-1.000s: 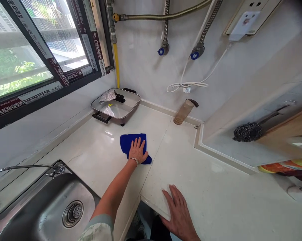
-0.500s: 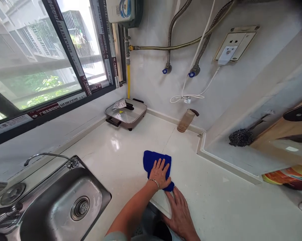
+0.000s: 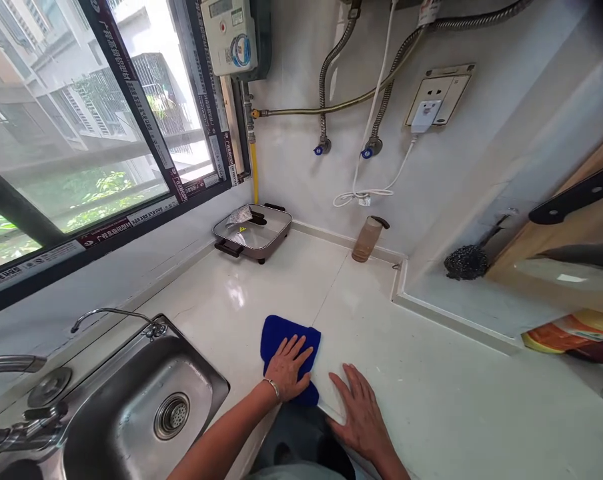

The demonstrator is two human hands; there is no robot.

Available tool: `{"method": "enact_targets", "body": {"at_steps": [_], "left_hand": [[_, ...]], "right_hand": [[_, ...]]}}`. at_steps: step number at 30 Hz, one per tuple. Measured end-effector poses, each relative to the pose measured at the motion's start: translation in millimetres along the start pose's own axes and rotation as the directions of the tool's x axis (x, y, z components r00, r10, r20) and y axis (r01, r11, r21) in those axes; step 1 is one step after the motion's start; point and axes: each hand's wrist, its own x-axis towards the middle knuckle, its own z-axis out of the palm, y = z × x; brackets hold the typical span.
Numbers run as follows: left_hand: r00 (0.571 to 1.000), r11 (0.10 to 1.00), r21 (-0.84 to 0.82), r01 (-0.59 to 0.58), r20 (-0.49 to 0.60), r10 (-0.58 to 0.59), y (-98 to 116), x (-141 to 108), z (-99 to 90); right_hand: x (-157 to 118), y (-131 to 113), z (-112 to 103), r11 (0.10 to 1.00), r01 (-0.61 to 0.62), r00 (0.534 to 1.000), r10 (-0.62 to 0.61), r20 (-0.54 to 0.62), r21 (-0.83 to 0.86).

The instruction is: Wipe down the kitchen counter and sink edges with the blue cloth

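Note:
A blue cloth lies flat on the white countertop, close to its front corner. My left hand, with a bracelet at the wrist, rests on top of it, fingers spread and palm down. Part of the cloth is hidden under that hand. To its right, my right hand lies on the counter by the front edge, fingers stretched out and thumb apart. It holds nothing and does not touch the cloth.
A steel sink with a curved tap is at the left. Toward the back corner stand a lidded electric pan and a brown bottle. A steel-wool scrubber hangs at the right, near a knife handle. A low ledge borders the counter.
My left hand and the blue cloth have moved left and toward me along the counter. The right hand stays near the front edge, now apart from the cloth. The view has tilted slightly.

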Motion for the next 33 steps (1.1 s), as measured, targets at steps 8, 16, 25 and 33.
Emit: {"method": "enact_targets", "body": {"at_steps": [8, 16, 25, 33], "left_hand": [[0.995, 0.998, 0.008, 0.063, 0.082, -0.064, -12, -65, -30.0], [0.982, 0.995, -0.046, 0.083, 0.172, -0.074, -45, -113, -56.8], [0.979, 0.984, -0.069, 0.163, 0.132, -0.153, -67, -98, -57.2], [0.957, 0.957, -0.023, 0.29, 0.026, -0.29, -105, -52, -62.0]], "right_hand": [[-3, 0, 1, 1.0, 0.019, 0.999, -0.019, -0.04, -0.007], [-5, 5, 7, 0.998, 0.067, 0.996, -0.068, -0.062, -0.018], [-6, 7, 5, 0.997, 0.075, 0.997, -0.075, -0.015, -0.011], [-5, 5, 3, 0.998, 0.067, 0.998, -0.067, 0.015, -0.02]]}}
